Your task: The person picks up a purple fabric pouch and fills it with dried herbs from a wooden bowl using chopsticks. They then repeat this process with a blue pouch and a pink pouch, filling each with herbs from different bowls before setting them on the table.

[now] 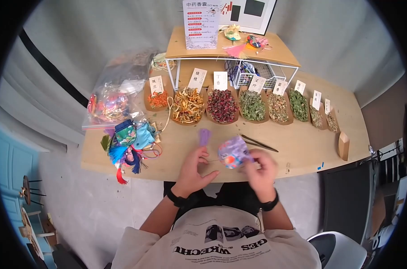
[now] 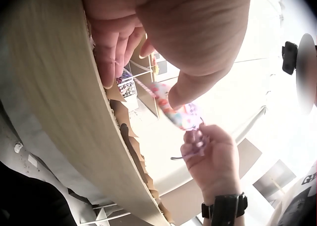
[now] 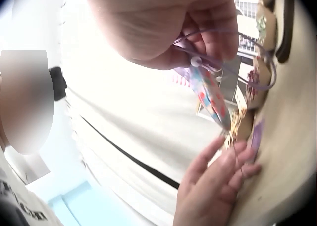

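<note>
My right hand point(image 1: 261, 171) grips the gathered top of a purple sachet point(image 1: 232, 151) with a colourful floral patch, held over the table's front. A purple cord point(image 3: 271, 77) loops out from that hand in the right wrist view, with white beads by the fingers. At the sachet's lower tip, my left hand point(image 1: 194, 171) is spread with the thumb apart. A thin thread runs from the tip toward its fingers, which look nearly straight in the right wrist view. A purple tassel point(image 1: 204, 137) lies on the table just beyond the left fingertips.
Dark tweezers point(image 1: 260, 143) lie behind the sachet. Labelled paper trays of dried herbs point(image 1: 222, 105) line the back. Left are finished sachets point(image 1: 129, 141) and a plastic bag point(image 1: 113, 105). A wooden stand point(image 1: 239, 45) holds a sign; a folded paper piece point(image 1: 343, 145) stands right.
</note>
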Available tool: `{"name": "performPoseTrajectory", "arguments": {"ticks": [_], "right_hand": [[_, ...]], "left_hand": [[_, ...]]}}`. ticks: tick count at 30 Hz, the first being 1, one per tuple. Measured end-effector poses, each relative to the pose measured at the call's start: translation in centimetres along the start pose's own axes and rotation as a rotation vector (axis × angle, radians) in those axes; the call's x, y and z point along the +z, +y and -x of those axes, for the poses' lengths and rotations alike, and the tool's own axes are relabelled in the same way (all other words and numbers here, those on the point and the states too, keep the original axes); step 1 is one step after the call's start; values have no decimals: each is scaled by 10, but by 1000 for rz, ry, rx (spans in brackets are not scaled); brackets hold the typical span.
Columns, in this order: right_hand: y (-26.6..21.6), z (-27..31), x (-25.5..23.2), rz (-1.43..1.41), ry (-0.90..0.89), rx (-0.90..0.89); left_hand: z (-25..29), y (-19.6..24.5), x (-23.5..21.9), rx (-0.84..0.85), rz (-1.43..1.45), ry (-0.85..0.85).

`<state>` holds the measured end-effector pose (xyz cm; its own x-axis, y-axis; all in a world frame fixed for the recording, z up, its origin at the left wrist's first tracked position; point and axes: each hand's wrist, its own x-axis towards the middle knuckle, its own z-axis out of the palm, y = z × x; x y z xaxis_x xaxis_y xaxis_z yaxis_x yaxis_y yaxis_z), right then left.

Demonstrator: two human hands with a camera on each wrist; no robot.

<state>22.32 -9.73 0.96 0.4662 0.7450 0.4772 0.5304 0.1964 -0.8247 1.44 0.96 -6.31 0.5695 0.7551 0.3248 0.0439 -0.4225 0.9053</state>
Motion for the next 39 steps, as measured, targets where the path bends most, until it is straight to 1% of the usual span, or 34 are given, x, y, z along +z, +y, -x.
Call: {"name": "performPoseTrajectory", "arguments": {"ticks": [1, 3, 4, 6, 7, 8, 9, 10, 11, 12, 13, 14, 15, 16, 17, 19, 20, 22, 23, 24, 25, 26, 27, 28, 29, 30, 32, 33, 34, 35, 36, 37, 38, 39], "right_hand": [[14, 0, -10, -178, 69, 183], [14, -11, -39, -269, 233, 312], [22, -13, -54, -269, 227, 309], [36, -12, -76, -245, 170, 410], [40, -7, -79, -246, 167, 408], [44, -1, -81, -231, 59, 469], [48, 4, -81, -216, -48, 529], [49, 8, -77, -217, -50, 528], [49, 11, -67, -97, -38, 490], [47, 13, -56, 20, -26, 450], [27, 7, -49, 82, -33, 419], [29, 8, -45, 73, -41, 419], [33, 10, -39, 171, -21, 398], [35, 11, -34, 266, -2, 375], [34, 10, -31, 250, -13, 373], [32, 7, -27, 441, -285, 493], [36, 8, -22, 427, -298, 484], [45, 16, -16, 487, -264, 379], [46, 18, -15, 478, -274, 372], [46, 20, -15, 412, -192, 323], [46, 21, -14, 346, -109, 278], [46, 21, -15, 337, -114, 279], [47, 20, -18, 196, -59, 247], [48, 19, -23, 56, -1, 216], [55, 19, -39, -11, -119, 485], [58, 18, -51, -12, -116, 486], [57, 13, -71, -345, -43, 450], [51, 8, -81, -372, 25, 400], [46, 3, -91, -369, 33, 395], [43, -4, -101, -405, 140, 370], [40, -10, -111, -443, 248, 344], [37, -15, -120, -443, 258, 339], [34, -20, -129, -432, 371, 348], [35, -22, -137, -421, 484, 358]], "left_hand": [[1, -1, -1, 6, -20, -10], [-1, 1, -4, 12, -40, -15], [-4, 6, -7, 36, -65, -22], [-6, 13, -9, 59, -91, -27], [-7, 15, -6, 124, -199, -23], [-8, 17, -4, 190, -307, -19], [-10, 16, -3, 190, -308, -17], [-11, 15, -2, 228, -325, -29], [-12, 13, -1, 264, -343, -41], [-12, 12, 0, 261, -349, -37], [-11, 10, -1, 265, -334, -57], [-10, 8, -1, 266, -321, -78], [-10, 6, -2, 259, -333, -75], [-10, 4, -2, 286, -320, -99], [-9, 3, -2, 312, -309, -122], [-8, 3, -2, 301, -314, -115], [-9, 4, -2, 302, -299, -115], [-8, 10, -4, 305, -288, -83], [-8, 12, -5, 316, -262, -62], [-7, 12, -6, 311, -273, -56], [-5, 12, -8, 294, -263, -13], [-3, 13, -10, 276, -250, 28], [-3, 13, -16, 274, -258, 29], [-3, 15, -25, 264, -364, 104], [-4, 18, -35, 255, -468, 179], [-7, 19, -48, 227, -569, 228], [-13, 21, -78, 174, -763, 349], [-15, 22, -92, 147, -854, 421], [-18, 23, -104, 111, -925, 458], [-21, 24, -115, 75, -995, 496], [-20, 20, -124, 85, -991, 494], [-18, 13, -133, 65, -1082, 482], [-17, 6, -140, 44, -1173, 471], [-16, 2, -145, 22, -1167, 464]]}}
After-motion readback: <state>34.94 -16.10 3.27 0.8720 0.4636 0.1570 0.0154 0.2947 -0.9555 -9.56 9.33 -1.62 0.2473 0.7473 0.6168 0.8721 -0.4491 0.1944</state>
